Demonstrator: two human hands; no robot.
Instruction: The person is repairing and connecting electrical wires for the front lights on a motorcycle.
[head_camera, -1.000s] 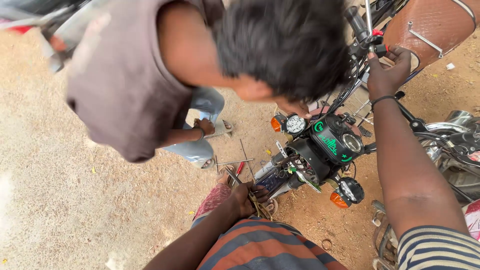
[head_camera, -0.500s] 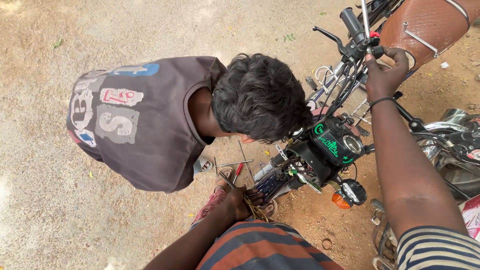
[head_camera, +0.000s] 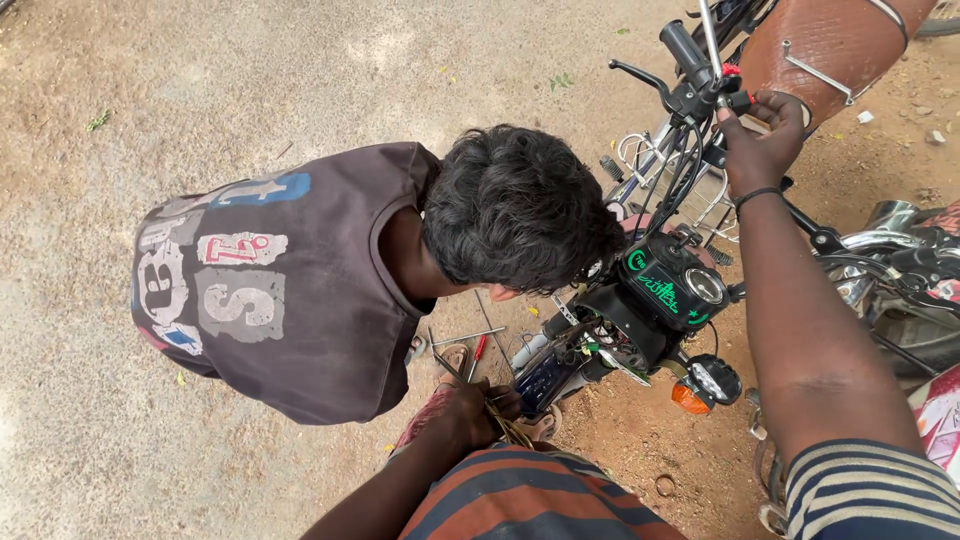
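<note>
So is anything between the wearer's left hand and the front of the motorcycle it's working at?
Nothing visible: the left hand already rests low against the front of the motorcycle, gripping something thin there. The other person's head leans in just above it, crowding the view but not blocking the hand. The right hand grips the handlebar.

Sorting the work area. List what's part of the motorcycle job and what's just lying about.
In use:
right hand gripping the handlebar
left hand by the front wheel area
headlight unit

Lying about:
red-handled screwdriver on the ground
metal rod
second motorcycle
</note>
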